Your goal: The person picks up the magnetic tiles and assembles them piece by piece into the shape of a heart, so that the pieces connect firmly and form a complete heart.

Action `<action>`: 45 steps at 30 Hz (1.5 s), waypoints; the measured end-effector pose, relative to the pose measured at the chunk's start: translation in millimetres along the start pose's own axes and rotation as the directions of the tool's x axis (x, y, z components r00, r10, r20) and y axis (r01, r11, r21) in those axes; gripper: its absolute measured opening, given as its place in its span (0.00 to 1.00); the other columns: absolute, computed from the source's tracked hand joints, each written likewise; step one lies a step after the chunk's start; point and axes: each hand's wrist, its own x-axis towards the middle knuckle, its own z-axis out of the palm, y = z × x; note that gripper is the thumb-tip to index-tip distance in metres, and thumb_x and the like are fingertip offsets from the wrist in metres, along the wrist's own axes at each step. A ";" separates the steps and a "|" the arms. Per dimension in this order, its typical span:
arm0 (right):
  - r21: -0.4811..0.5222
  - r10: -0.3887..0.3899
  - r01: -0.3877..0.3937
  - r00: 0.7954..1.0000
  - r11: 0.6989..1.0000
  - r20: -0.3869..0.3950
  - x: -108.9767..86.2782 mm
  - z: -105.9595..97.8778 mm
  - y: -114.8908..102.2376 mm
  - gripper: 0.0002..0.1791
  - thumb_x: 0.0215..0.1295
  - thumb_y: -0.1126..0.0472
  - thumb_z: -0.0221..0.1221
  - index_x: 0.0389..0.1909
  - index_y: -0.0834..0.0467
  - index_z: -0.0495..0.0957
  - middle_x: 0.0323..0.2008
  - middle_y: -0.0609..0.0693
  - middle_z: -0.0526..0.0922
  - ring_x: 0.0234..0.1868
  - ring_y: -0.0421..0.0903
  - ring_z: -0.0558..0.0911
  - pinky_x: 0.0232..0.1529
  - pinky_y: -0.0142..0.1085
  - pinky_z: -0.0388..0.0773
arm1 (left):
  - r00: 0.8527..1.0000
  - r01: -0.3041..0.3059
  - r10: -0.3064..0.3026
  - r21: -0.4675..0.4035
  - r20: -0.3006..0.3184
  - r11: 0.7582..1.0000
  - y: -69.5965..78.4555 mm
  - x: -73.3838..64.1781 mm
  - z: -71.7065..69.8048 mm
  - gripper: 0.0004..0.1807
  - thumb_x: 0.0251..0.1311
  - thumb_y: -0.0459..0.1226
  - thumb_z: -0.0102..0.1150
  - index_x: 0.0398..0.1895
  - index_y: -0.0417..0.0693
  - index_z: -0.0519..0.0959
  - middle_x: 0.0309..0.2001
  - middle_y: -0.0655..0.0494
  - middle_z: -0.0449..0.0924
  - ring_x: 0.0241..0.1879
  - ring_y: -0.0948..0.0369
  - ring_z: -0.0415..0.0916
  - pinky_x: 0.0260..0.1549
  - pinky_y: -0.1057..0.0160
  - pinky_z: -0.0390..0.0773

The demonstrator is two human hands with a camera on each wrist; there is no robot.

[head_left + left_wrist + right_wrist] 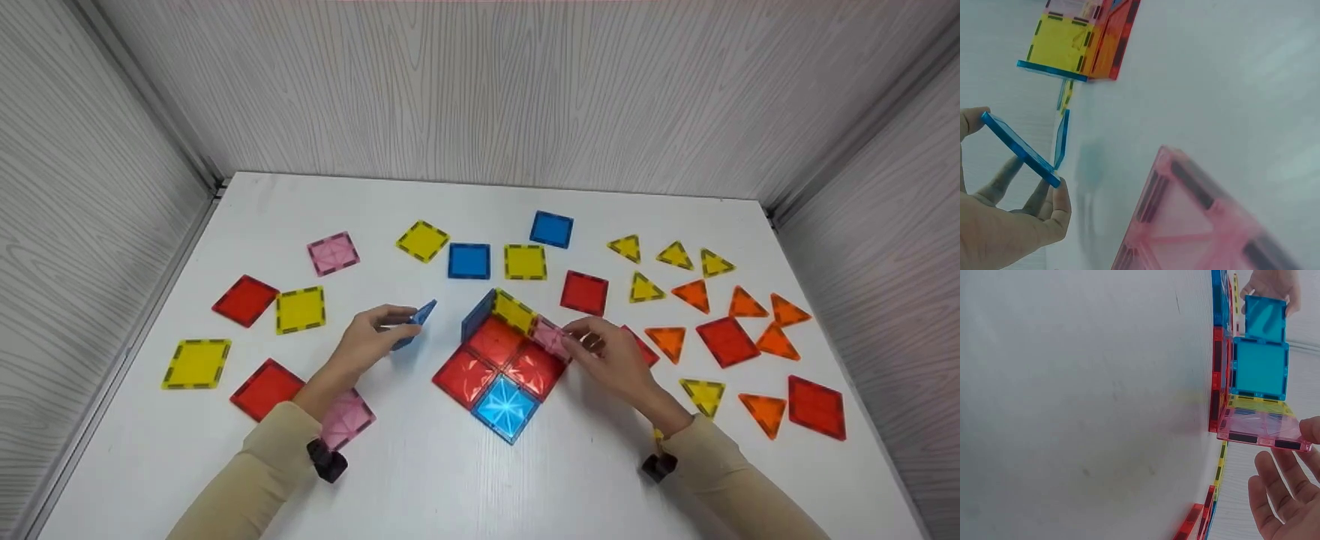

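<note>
My left hand point(367, 337) pinches a blue square magnetic tile point(1022, 151) by its edges between thumb and fingers, off the table and left of the build. The build's flat base has three red square tiles point(466, 375) and one blue square tile point(506, 407) at its near corner. A blue tile point(478, 315) stands upright along the back left side, and a yellow tile point(514, 310) along the back right. Beside the yellow one, a pink tile point(1264, 430) stands on the base's edge. My right hand point(611, 352) pinches that pink tile's outer edge.
Loose square tiles lie about the white table point(420, 465), such as a red tile point(245, 301), a yellow tile point(196, 364) and a blue tile point(469, 261). Orange triangles point(747, 303) and yellow triangles point(675, 256) lie at the right. A wall point(480, 90) rises behind.
</note>
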 end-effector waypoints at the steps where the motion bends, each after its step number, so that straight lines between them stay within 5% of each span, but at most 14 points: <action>1: -0.001 0.000 0.000 1.000 1.000 0.001 0.0 -0.2 -0.3 0.11 0.72 0.55 0.67 0.52 0.52 0.85 0.45 0.47 0.90 0.40 0.41 0.83 0.44 0.28 0.82 | 1.000 0.003 -0.003 -0.010 0.009 1.000 0.0 -3.0 2.4 0.26 0.71 0.49 0.65 0.69 0.55 0.78 0.69 0.47 0.77 0.65 0.50 0.75 0.69 0.48 0.77; 7: -0.005 0.001 -0.001 1.000 1.000 0.004 -0.3 -1.1 -1.3 0.11 0.72 0.55 0.67 0.52 0.52 0.85 0.45 0.47 0.90 0.40 0.41 0.83 0.43 0.28 0.82 | 0.998 -0.009 0.012 -0.050 0.062 0.999 -2.5 -13.3 19.7 0.23 0.72 0.47 0.63 0.66 0.52 0.80 0.63 0.46 0.80 0.57 0.53 0.76 0.57 0.57 0.81; 16: 0.003 0.003 -0.003 1.000 1.000 0.013 0.3 -0.2 -0.8 0.12 0.73 0.54 0.67 0.53 0.51 0.85 0.46 0.46 0.90 0.42 0.41 0.83 0.45 0.28 0.81 | 0.995 -0.034 0.042 -0.091 0.095 0.995 -5.1 -20.9 38.5 0.20 0.74 0.45 0.60 0.63 0.48 0.81 0.60 0.46 0.81 0.56 0.52 0.81 0.59 0.56 0.85; 23: 0.010 0.005 -0.006 0.999 1.000 0.031 3.9 0.9 -2.5 0.12 0.73 0.54 0.66 0.53 0.51 0.85 0.47 0.47 0.89 0.43 0.42 0.82 0.45 0.29 0.82 | 0.989 -0.148 0.148 -0.003 0.004 0.989 -7.3 -32.1 46.1 0.16 0.74 0.43 0.61 0.59 0.47 0.83 0.58 0.49 0.83 0.53 0.54 0.84 0.57 0.57 0.87; 31: 0.023 0.011 -0.012 0.999 1.000 0.041 10.1 1.2 -7.7 0.12 0.74 0.55 0.66 0.54 0.51 0.85 0.46 0.47 0.89 0.45 0.43 0.83 0.47 0.30 0.82 | 0.987 -0.147 0.144 -0.040 -0.076 0.988 -6.1 -46.7 54.3 0.16 0.74 0.42 0.62 0.59 0.45 0.82 0.55 0.47 0.83 0.53 0.52 0.82 0.53 0.56 0.88; 38: 0.035 0.017 -0.017 1.000 0.999 0.018 -0.7 0.8 -9.3 0.12 0.72 0.58 0.67 0.53 0.51 0.86 0.42 0.46 0.89 0.41 0.42 0.82 0.42 0.28 0.82 | 0.986 -0.133 0.121 -0.096 -0.117 0.987 -1.7 -37.0 54.5 0.15 0.75 0.41 0.61 0.58 0.44 0.83 0.55 0.45 0.82 0.55 0.50 0.80 0.56 0.55 0.87; 45: 0.053 0.007 -0.007 1.000 0.999 0.004 -21.5 3.6 -12.7 0.18 0.67 0.58 0.71 0.57 0.50 0.85 0.38 0.42 0.88 0.39 0.39 0.83 0.42 0.29 0.83 | 0.985 -0.126 0.117 -0.064 -0.128 0.990 6.0 -12.5 51.8 0.16 0.76 0.46 0.59 0.57 0.47 0.84 0.54 0.47 0.83 0.54 0.53 0.79 0.54 0.60 0.87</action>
